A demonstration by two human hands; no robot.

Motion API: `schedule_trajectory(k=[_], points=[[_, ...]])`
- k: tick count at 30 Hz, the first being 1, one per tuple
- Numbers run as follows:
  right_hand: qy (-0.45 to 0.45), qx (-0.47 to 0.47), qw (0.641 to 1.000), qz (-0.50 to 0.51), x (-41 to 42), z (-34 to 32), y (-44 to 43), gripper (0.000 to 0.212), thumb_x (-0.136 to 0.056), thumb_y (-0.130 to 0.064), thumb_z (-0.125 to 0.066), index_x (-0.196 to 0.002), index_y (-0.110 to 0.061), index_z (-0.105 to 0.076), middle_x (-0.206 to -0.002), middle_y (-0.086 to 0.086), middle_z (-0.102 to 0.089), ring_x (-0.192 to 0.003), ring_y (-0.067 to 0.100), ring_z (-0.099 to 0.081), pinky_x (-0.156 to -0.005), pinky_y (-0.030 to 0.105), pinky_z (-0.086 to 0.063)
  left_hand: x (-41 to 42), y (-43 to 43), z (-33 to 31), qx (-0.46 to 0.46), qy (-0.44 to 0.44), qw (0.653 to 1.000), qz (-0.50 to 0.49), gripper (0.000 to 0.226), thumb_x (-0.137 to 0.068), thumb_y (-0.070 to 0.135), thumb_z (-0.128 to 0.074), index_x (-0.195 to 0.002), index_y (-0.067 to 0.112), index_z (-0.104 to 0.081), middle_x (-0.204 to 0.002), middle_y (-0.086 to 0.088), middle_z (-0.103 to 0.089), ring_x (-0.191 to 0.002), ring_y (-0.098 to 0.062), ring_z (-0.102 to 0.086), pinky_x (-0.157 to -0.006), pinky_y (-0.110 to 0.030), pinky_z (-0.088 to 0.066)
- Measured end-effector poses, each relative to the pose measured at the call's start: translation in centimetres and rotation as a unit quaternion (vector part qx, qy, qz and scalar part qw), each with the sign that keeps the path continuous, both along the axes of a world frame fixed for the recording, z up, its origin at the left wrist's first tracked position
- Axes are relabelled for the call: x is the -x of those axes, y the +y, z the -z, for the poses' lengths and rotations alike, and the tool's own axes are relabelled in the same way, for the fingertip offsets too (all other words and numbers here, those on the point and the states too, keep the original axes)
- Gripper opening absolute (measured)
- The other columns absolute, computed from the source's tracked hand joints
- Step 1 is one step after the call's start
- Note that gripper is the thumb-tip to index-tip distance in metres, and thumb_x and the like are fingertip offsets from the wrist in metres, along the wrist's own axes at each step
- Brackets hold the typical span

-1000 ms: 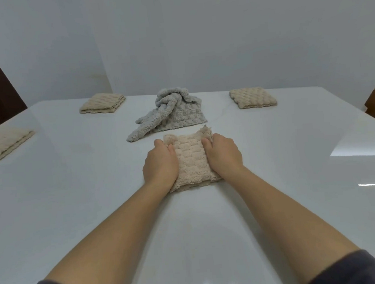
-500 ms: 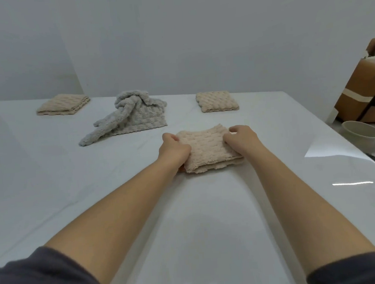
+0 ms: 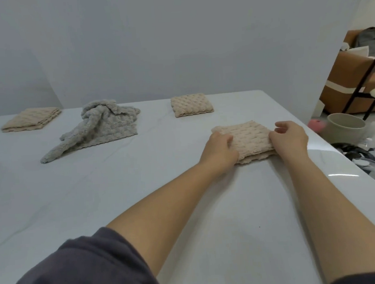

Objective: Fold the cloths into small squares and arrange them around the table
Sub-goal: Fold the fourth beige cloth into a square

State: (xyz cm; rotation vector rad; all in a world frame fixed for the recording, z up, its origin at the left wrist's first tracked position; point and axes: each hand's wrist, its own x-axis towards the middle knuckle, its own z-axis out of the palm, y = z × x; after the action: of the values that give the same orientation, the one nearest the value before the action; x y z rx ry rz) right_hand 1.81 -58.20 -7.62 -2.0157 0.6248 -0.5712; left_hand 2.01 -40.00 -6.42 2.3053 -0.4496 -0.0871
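Observation:
A folded beige cloth (image 3: 249, 138) lies on the white table (image 3: 141, 189) near its right edge. My left hand (image 3: 219, 149) grips its left side with curled fingers. My right hand (image 3: 289, 140) grips the right side, thumb raised a little. An unfolded grey cloth (image 3: 101, 128) lies crumpled at the middle back. Two more folded beige cloths sit along the far edge, one at the left (image 3: 32, 119) and one at the right (image 3: 191, 105).
The table's right edge runs close beside my right hand. Beyond it on the floor stand a grey pot (image 3: 345, 128), a pink object (image 3: 316, 125), a brown cardboard box (image 3: 351, 79) and black chair legs (image 3: 360, 92).
Both hands have carried the folded beige cloth from the table's middle toward the right edge, and my view has turned right. The far-left folded cloth has left the view.

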Motion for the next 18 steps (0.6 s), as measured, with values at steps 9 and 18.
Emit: schedule_trajectory(k=[9,18], points=[[-0.051,0.006,0.987,0.155,0.7,1.4,-4.6,0.030,-0.088,-0.016,-0.057,-0.118,-0.017,-0.062,-0.120,-0.001,-0.063,-0.109,0.024,-0.059,-0.101,0.039,-0.041,-0.9,-5.3,2.1,-0.061,-0.078,0.990,0.096,0.006,-0.087,0.016,-0.051,-0.084,0.011,-0.049,-0.092,0.001,-0.047,-0.085,-0.022,-0.048,-0.097,-0.051,-0.039],[-0.077,0.000,0.971,0.225,0.2,2.2,-6.2,0.025,-0.086,-0.012,-0.055,-0.108,-0.018,-0.065,-0.119,0.007,-0.062,-0.106,0.028,-0.060,-0.095,0.043,-0.049,-0.7,-7.6,2.9,-0.083,-0.082,0.981,0.154,0.018,-0.091,0.018,-0.048,-0.108,0.012,-0.053,-0.121,-0.002,-0.044,-0.108,-0.025,-0.050,-0.113,-0.052,-0.023]])
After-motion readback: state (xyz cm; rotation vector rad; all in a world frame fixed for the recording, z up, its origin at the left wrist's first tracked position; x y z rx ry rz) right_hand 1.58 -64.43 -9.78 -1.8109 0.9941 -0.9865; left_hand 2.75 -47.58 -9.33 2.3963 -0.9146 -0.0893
